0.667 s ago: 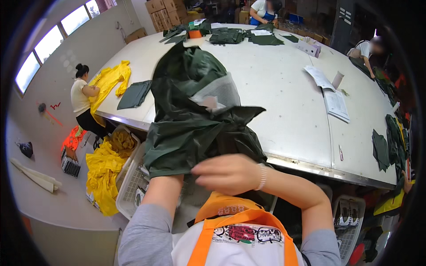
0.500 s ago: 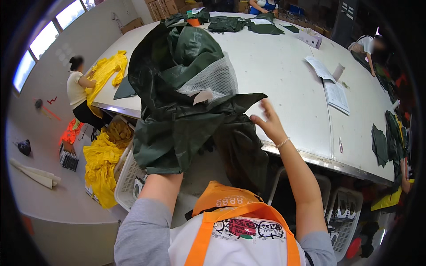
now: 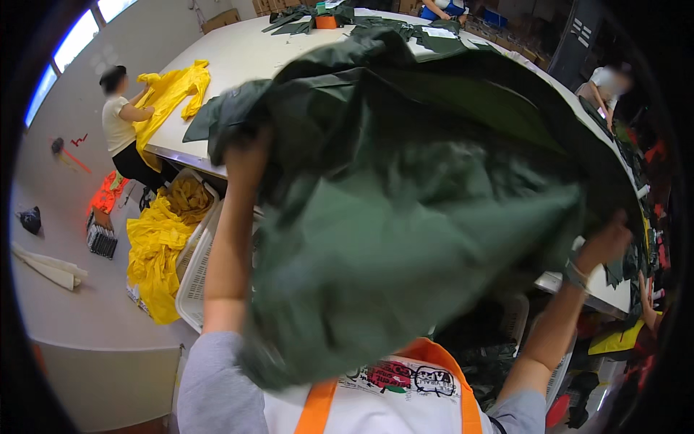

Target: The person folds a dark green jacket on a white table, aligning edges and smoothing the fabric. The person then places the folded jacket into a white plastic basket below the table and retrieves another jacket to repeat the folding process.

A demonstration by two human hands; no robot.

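Note:
A large dark green raincoat (image 3: pixel 412 217), shiny and blurred by motion, is spread in the air in front of me and hides much of the table. On its left side my left hand (image 3: pixel 249 155) is closed on the gathered cloth, its fingertips hidden in the folds. Out to the right, my right hand (image 3: pixel 609 240) is closed at the coat's dark far edge, its fingers smeared. Between the hands the cloth billows, its lower part hanging over my orange apron (image 3: pixel 434 350).
Behind the coat is a wide white table (image 3: pixel 238 54) bearing green pieces and an orange box (image 3: pixel 326 22). At left a person (image 3: pixel 123 116) handles yellow cloth (image 3: pixel 170 98). A white basket (image 3: pixel 194 286) and yellow garments (image 3: pixel 155 253) are below. Other people work at the far and right sides.
The raincoat has been swung up and opened out to the right. My right hand, formerly open beside it, has moved right and taken its edge; my left arm has risen.

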